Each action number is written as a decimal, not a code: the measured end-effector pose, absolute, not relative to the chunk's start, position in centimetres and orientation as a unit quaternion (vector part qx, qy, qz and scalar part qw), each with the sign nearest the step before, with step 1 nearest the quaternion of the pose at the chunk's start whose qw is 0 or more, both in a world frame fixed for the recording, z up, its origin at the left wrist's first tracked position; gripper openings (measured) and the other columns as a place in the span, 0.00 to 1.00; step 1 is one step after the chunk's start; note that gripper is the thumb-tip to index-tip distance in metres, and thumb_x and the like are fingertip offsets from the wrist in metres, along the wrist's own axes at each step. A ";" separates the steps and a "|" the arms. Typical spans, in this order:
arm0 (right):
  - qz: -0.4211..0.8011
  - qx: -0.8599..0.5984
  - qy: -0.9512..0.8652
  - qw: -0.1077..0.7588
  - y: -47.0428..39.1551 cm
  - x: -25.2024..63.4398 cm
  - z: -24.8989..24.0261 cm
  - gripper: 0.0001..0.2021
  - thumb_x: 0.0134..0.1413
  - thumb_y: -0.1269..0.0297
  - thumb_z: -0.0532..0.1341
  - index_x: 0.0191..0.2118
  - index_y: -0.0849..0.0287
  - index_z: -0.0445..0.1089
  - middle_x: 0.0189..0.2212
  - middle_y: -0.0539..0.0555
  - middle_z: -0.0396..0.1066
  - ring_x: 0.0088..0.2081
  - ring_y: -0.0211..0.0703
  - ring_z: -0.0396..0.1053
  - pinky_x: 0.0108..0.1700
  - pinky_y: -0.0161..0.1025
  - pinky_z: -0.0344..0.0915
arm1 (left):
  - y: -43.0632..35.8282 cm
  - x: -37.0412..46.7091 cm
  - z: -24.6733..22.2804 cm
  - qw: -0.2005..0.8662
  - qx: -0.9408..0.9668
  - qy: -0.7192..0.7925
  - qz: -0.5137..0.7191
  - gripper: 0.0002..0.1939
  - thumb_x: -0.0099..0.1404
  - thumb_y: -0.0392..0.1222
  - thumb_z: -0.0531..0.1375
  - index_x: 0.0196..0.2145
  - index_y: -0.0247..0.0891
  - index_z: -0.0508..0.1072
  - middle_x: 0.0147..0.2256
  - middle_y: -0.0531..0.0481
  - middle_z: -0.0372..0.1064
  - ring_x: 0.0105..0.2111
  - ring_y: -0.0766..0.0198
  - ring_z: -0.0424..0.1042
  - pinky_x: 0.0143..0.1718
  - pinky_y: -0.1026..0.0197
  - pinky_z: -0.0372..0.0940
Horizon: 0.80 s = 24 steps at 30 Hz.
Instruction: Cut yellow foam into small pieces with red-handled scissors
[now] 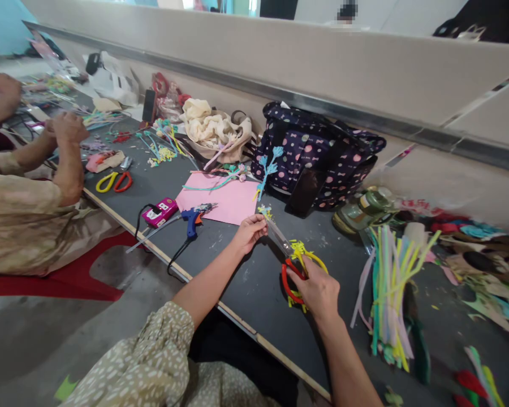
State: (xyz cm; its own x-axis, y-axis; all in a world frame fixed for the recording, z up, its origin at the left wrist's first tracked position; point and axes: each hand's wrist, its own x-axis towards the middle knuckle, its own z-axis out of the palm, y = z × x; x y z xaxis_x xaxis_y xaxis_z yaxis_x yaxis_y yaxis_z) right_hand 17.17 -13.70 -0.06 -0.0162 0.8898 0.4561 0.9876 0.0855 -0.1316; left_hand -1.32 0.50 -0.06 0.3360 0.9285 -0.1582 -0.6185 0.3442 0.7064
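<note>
My right hand (320, 287) grips a pair of scissors (281, 238) by its red and yellow handles. The blades point away and to the left, toward the fingertips of my left hand (252, 233). Those fingers are pinched together beside the blade tips; what they hold, if anything, is too small to make out. Just beyond them is a small pale yellow and blue cluster (264, 212), and I cannot tell whether the fingers touch it. Yellow cut pieces (297, 249) lie around and under the scissors on the dark table.
A blue glue gun (192, 221) and a pink sheet (224, 206) lie left. Behind stand a dotted bag (322, 141), a dark phone (305, 192) and a glass jar (365, 209). A bundle of coloured stems (392, 299) lies right. Another person's hands (68, 127) work at far left.
</note>
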 end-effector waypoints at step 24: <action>-0.062 -0.669 -0.712 0.205 -13.6 17.2 -0.1 0.23 0.58 0.45 0.50 0.41 0.58 0.71 0.27 0.53 0.74 0.28 0.40 0.70 0.27 0.34 0.55 | 0.4 -1.3 0.2 0.784 0.239 0.293 0.492 0.14 0.45 0.36 0.70 0.29 0.31 0.71 0.23 0.54 0.68 0.20 0.75 0.65 0.28 0.67 0.64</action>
State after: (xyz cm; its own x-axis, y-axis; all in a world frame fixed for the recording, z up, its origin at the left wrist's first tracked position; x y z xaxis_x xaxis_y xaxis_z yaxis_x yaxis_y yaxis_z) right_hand 17.16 -13.61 -0.11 -0.0218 0.9272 0.3738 0.9776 0.0981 -0.1862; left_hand -1.29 0.44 0.16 0.3435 0.9121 -0.2240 -0.6313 0.4008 0.6640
